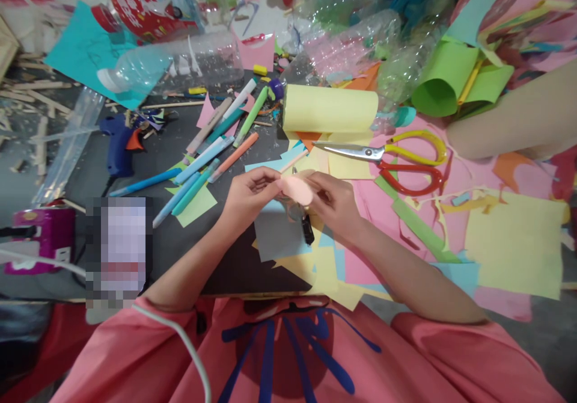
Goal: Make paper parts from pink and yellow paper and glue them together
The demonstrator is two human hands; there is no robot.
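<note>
Between my two hands is a small pale pink oval of paper (298, 191), held above the table near its front edge. The thumb and fingers of my left hand (253, 193) pinch its left end. At its right side, my right hand (334, 203) has its fingers curled against the paper. Beneath them lies a small black-handled tool (308, 230), partly hidden, on grey-blue paper (274, 231). Scissors with one yellow and one red handle (376, 152) lie just beyond my right hand. Several markers (205, 159) are spread to the left of my left hand.
A blue glue gun (118, 144) and a phone (124, 246) lie at left. Plastic bottles (180, 66) line the back. A yellow paper-wrapped cylinder (331, 108) lies in the middle. Paper scraps (514, 246) cover the right, where another person's arm (514, 117) reaches in.
</note>
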